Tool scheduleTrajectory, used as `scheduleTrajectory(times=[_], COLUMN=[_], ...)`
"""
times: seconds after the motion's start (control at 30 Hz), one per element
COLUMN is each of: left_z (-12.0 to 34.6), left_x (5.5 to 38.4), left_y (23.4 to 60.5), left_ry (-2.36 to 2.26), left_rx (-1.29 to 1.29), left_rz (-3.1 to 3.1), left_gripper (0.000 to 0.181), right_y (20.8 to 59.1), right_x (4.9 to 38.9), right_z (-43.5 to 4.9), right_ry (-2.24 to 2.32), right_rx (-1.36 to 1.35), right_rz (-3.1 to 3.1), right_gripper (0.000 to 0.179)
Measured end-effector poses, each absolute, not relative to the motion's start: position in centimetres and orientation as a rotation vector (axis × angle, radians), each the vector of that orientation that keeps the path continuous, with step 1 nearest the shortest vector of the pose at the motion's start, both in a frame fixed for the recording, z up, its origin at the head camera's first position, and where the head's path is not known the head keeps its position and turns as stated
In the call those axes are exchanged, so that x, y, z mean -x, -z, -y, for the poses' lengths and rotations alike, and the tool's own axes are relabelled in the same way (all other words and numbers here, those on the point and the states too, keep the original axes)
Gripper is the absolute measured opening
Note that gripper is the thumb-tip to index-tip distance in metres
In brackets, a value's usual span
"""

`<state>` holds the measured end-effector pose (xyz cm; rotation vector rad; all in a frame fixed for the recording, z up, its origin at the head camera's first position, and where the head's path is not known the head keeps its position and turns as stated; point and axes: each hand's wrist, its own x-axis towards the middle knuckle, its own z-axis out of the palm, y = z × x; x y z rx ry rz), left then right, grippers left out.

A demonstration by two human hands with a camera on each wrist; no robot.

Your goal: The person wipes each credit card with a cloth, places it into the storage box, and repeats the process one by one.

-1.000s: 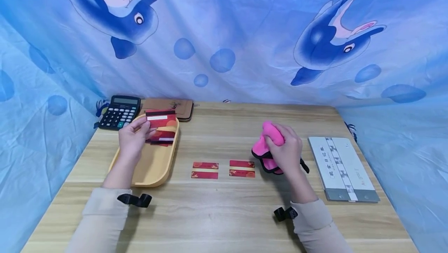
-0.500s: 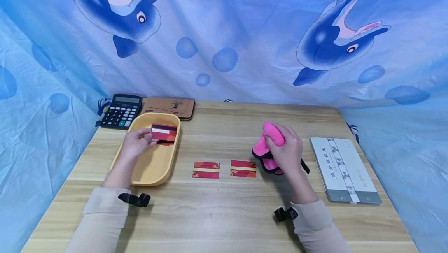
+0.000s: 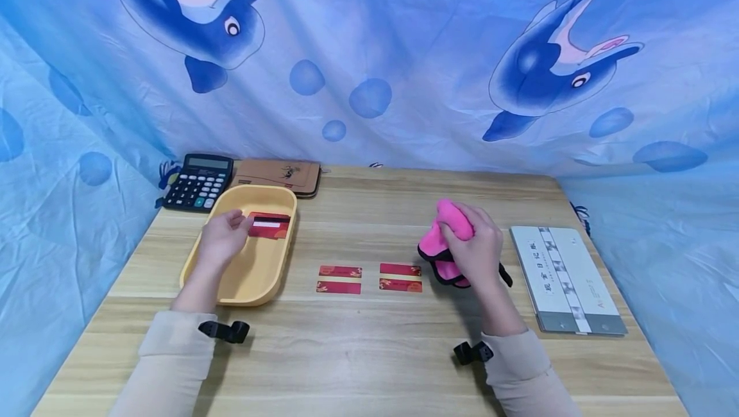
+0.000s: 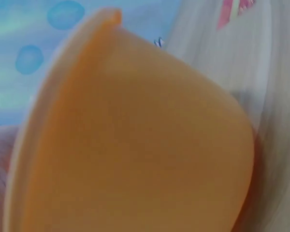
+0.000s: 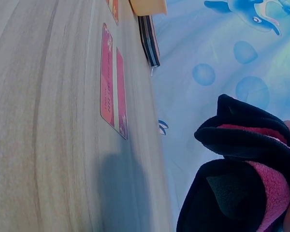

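My left hand (image 3: 224,236) is over the yellow tray (image 3: 271,295), its fingertips at the left edge of a red bank card (image 3: 268,227). The card lies in the tray's far right part, dark stripe and white strip upward. In the left wrist view the tray's outer wall (image 4: 145,135) hides the card and the fingers. My right hand (image 3: 476,244) grips a folded pink cloth with black edging (image 3: 433,244), just above the table. Its black-edged folds (image 5: 246,130) show in the right wrist view. Left of it, two red-and-gold cards (image 3: 401,278) (image 3: 339,280) lie side by side.
A black calculator (image 3: 199,183) stands beyond the tray, beside a brown zip wallet (image 3: 283,174). A pale ledger book (image 3: 566,279) lies at the right. A blue curtain with dolphins (image 3: 369,32) rises behind the wooden table (image 3: 358,353).
My left hand has lowered the raised card into the tray, over the other card there, and its fingers have drawn back to the left. The right hand still grips the cloth, almost unmoved.
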<state>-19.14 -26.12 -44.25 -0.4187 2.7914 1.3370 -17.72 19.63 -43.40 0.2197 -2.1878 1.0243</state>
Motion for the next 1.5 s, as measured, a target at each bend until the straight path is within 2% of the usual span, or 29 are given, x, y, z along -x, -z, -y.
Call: scheduleTrajectory(times=[0.17, 0.37, 0.7, 0.87, 1.1, 1.33, 1.5], left_z=[24.6, 22.4, 19.4, 17.4, 15.2, 13.7, 13.7], left_x=[18.9, 18.0, 16.1, 15.4, 14.5, 13.8, 13.8], left_y=[43.2, 42.3, 42.2, 43.4, 45.2, 47.5, 49.3], left_ry=[-1.648, -1.928, -1.827, -1.754, -1.727, -1.64, -1.603], left_rx=[0.32, -0.018, -0.385, -0.417, -0.382, -0.346, -0.31], left_rz=[-2.809, -2.79, -2.659, -2.581, -2.5, -2.462, -2.519], left_gripper=[0.051, 0.042, 0.043, 0.05, 0.045, 0.047, 0.055], right_y=[43.3, 43.2, 43.0, 43.1, 43.4, 43.7, 43.7], right_x=[17.6, 17.3, 16.7, 16.5, 16.4, 16.3, 16.4], right_z=[-20.0, -20.1, -20.4, -20.7, -21.0, -21.0, -21.1], right_ry=[-1.029, -1.051, -1.081, -1.088, -1.091, -1.08, -1.087], right_rx=[-0.208, -0.193, -0.164, -0.169, -0.156, -0.176, -0.187], right_rz=[2.183, 2.192, 2.207, 2.19, 2.182, 2.168, 2.164], right_gripper=[0.043, 0.043, 0.044, 0.045, 0.045, 0.044, 0.044])
